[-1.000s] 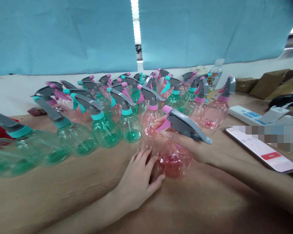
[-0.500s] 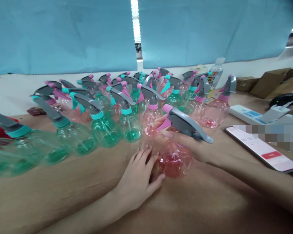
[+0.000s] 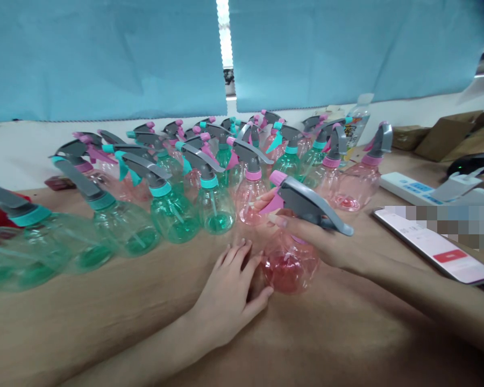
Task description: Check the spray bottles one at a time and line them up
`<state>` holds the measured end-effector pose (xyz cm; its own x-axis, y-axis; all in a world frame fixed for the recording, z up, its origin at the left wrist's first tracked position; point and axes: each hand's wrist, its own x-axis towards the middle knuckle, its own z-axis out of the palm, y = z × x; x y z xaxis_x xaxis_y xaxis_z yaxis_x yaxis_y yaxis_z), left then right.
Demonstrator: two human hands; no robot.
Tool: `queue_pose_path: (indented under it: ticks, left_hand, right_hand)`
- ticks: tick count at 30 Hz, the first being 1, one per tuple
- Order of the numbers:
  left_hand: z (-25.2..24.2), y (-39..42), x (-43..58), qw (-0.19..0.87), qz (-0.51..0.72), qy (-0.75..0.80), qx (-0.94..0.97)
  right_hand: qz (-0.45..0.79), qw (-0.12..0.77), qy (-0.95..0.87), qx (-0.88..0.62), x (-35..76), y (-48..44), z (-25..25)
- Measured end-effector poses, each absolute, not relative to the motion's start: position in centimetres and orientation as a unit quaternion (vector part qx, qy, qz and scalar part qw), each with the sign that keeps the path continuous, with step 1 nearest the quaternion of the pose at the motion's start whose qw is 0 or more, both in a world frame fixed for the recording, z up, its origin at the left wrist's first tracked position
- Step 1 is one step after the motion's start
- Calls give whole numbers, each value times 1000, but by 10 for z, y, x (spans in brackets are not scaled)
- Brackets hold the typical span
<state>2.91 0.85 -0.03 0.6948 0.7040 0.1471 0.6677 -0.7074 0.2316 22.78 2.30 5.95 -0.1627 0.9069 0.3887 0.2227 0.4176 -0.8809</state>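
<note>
A clear pink spray bottle [image 3: 291, 269] with a grey-and-pink trigger head stands on the wooden table in front of me. My right hand [image 3: 326, 244] is closed round its neck, just under the head, with the fingertips showing beside the pink trigger. Palm down, my left hand [image 3: 232, 301] rests on the table at the left of the bottle's base. Its fingers are spread, and the thumb and index finger reach to the base; whether they press on it I cannot tell. Just behind stand another pink spray bottle [image 3: 253, 191] and a green spray bottle [image 3: 215, 209].
Several more green and pink spray bottles crowd the back and left, including a nearby green one [image 3: 175, 215]. To the right lie a phone [image 3: 435, 247], a white power strip [image 3: 407, 188] and a cardboard box [image 3: 447, 134]. A labelled drink bottle [image 3: 357, 123] stands by the wall.
</note>
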Motion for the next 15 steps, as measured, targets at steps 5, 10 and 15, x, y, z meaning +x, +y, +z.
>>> queue_pose_path:
  ticks: [5,10,15]
  left_hand:
    - [0,9,29,77,111,373,918]
    - [-1,8,28,74,120,371,918]
    - [-1,8,28,80,119,370,918]
  right_hand:
    - [307,491,-676,-455,232,23,56]
    - [305,467,-680,-476,232,22,60]
    - [290,482,-665,-492,230,19,62]
